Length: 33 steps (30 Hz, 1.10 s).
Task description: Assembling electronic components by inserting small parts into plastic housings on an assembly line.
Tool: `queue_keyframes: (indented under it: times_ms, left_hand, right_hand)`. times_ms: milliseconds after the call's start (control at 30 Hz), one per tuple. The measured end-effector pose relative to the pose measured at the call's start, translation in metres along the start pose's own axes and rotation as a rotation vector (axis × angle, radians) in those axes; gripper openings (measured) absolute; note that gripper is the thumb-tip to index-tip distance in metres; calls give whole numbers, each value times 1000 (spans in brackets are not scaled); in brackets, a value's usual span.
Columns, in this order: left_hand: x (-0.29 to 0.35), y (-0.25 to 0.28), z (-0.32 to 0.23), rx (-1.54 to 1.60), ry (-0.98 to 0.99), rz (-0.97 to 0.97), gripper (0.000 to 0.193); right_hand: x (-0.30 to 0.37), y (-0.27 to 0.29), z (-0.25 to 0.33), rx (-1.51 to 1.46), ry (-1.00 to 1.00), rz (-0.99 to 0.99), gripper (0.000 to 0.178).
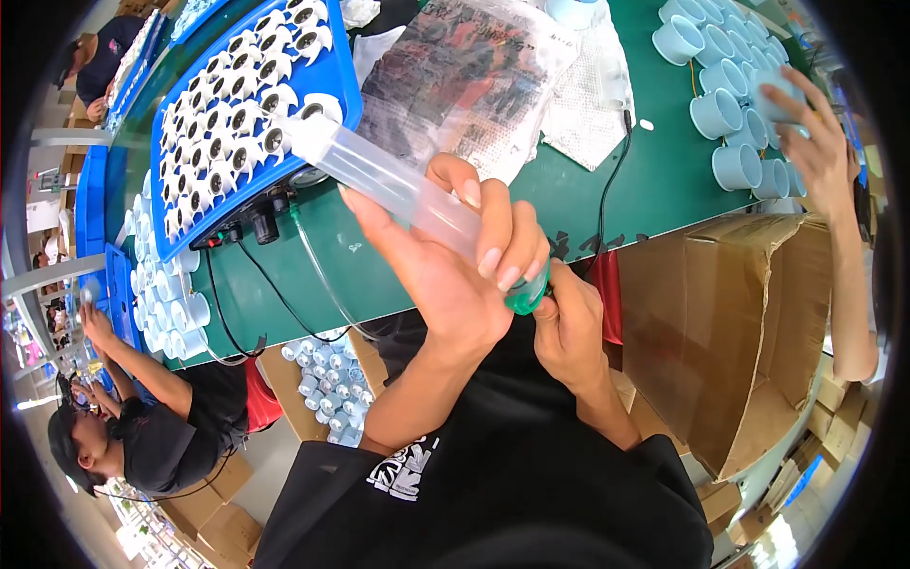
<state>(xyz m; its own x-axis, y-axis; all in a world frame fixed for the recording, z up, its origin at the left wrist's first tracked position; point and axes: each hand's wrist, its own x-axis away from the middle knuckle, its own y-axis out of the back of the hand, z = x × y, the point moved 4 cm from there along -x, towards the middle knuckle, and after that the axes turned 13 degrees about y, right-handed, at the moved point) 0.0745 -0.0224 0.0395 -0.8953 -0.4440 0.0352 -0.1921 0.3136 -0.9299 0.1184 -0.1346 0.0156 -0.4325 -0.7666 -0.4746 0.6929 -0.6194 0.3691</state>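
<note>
The person's left hand (445, 275) is grasping a translucent syringe barrel (393, 184); the right hand (575, 327) is pinching its green end (523, 301).

Factory assembly workshop, identified by a long, green-topped bench (664, 180) carrying a blue plastic tray (348, 62) of identical white, finned parts (309, 44) with dark centres and clustered pale-blue plastic cups (716, 114); a large brown cardboard carton (687, 327) stands alongside, and a black-clad co-worker (166, 441) is nearby.
</note>
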Motion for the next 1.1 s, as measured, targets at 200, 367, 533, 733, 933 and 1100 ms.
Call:
queue_keyframes:
  times_ms: [200,367,533,733,933,1100]
  left_hand:
    - [-2,0,-1,-8,27,144,70]
    - [-1,2,-8,-92,37,227,69]
    - [-7,3,-1,-81,106,171,66]
    - [2,-7,-1,-39,154,-268,51]
    - [-2,-2,18,-136,121,-32,58]
    - [-3,-1,24,-123,79,-78,64]
  right_hand:
    - [4,3,-4,-146,-11,30,28]
    - [10,3,-5,-285,-90,59,25]
    - [10,12,-1,-276,-170,25,35]
    - [14,18,2,48,-99,-51,21]
    - [21,17,-3,-89,-189,54,44]
    - [27,14,-1,-12,-135,-55,34]
